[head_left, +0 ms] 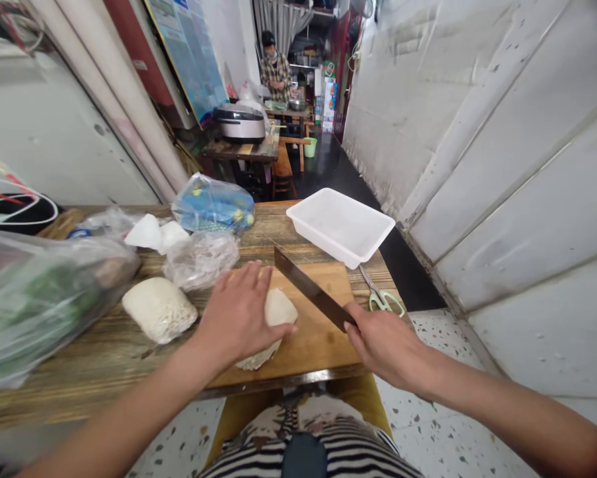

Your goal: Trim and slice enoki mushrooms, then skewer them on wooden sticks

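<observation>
A pale, rounded block of food (pixel 280 309) lies on the wooden cutting board (pixel 323 345). My left hand (pixel 238 309) rests over its left part, fingers spread and thumb across its front. In my right hand (pixel 385 342) is the handle of a dark-bladed cleaver (pixel 311 289), its blade slanting up and left over the board, apart from the block. A second pale block (pixel 159 309) sits on the table, left of my left hand. Part of the block on the board is hidden under my palm.
Behind the board are a white tray (pixel 342 226), green-handled scissors (pixel 382 297), a crumpled clear bag (pixel 201 259) and a blue bag (pixel 213 204). A large bag of greens (pixel 49 292) lies at the left. Farther back, a person (pixel 275 70) stands at another table.
</observation>
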Available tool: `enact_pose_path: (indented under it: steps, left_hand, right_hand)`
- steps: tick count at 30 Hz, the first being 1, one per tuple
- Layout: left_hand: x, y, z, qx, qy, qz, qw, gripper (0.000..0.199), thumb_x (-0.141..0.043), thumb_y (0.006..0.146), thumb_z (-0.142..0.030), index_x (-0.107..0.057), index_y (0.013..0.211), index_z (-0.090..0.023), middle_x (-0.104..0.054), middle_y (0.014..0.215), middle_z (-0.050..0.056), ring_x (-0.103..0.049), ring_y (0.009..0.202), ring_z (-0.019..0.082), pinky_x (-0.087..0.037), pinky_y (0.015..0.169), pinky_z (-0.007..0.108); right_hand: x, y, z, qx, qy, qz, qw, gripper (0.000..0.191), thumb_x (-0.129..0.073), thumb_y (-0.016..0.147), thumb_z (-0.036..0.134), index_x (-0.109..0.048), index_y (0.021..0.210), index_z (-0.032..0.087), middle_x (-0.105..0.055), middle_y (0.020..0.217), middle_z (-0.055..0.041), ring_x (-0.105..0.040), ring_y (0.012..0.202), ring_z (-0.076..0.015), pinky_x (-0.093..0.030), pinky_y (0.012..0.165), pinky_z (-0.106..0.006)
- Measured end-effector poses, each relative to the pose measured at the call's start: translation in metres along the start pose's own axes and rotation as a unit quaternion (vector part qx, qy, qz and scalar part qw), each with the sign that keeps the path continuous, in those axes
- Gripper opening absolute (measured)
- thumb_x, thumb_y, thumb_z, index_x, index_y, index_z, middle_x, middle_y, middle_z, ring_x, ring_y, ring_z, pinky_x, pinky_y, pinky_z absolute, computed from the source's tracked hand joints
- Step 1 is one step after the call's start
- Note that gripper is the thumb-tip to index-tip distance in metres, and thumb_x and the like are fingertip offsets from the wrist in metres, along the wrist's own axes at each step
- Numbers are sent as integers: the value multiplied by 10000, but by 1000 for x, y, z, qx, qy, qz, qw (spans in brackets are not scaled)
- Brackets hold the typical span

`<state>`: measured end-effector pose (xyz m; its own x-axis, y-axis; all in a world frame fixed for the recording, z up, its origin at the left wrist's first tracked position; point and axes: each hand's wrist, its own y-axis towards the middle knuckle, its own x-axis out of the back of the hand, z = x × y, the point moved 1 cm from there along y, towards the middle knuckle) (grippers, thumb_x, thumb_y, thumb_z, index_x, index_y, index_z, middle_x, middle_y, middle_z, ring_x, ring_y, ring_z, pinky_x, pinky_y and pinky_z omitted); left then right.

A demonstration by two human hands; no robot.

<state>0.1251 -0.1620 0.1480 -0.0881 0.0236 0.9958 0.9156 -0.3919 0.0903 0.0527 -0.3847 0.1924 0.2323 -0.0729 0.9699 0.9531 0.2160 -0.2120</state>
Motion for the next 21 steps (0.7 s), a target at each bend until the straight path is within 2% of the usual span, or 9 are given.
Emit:
enact_pose_path:
  steps: [3, 6, 9, 12, 16, 21]
  left_hand:
    - [-28, 15, -18, 10, -30, 73, 997, 1146, -604, 590, -766, -357, 1466, -70, -388, 1504, 237, -319, 1405, 376, -226, 1144, 501]
    - [-46, 19, -16, 37, -70, 110, 991, 1140, -607, 593, -744, -330, 1473, -75, -389, 1506, 229, -321, 1406, 372, -242, 1137, 492]
    - [-48, 21, -3, 32, -154, 148, 976, 1079, -570, 626, -761, -363, 1451, -97, -451, 1471, 205, -431, 1347, 337, -342, 1092, 422]
    - [-46, 26, 10, 31, -217, 185, 958, 1058, -586, 581, -797, -429, 1407, -154, -564, 1375, 167, -555, 1227, 333, -447, 980, 382]
    - [-47, 32, 17, 35, -198, 199, 959, 1075, -606, 525, -820, -472, 1378, -179, -620, 1303, 157, -575, 1193, 359, -443, 970, 405]
    - [-44, 28, 18, 17, -172, 192, 966, 985, -582, 492, -865, -596, 1210, -192, -660, 1222, 151, -591, 1155, 370, -446, 951, 409]
  right_hand:
    - [3, 3, 5, -11, -25, 13, 1000, 207, -348, 961, 211, -529, 1026, 135, -686, 719, -93, -653, 627, -220, -325, 550, -289]
    - [10, 3, 9, -4, -14, 29, 999, 208, -335, 974, 217, -515, 1036, 131, -681, 720, -89, -646, 625, -203, -327, 544, -281]
    - [13, 4, 12, 5, -13, 49, 999, 195, -353, 966, 207, -495, 1071, 123, -680, 722, -88, -647, 624, -200, -317, 533, -281]
    - [11, 6, 14, 2, -24, 56, 998, 191, -361, 961, 199, -479, 1090, 123, -687, 742, -95, -646, 622, -201, -308, 528, -285]
    - [12, 5, 16, -5, -15, 39, 999, 204, -343, 969, 212, -480, 1088, 119, -677, 735, -96, -624, 591, -182, -311, 522, -275]
    - [14, 2, 20, 4, 3, 37, 999, 182, -354, 968, 214, -481, 1073, 140, -672, 736, -82, -617, 589, -183, -306, 509, -270]
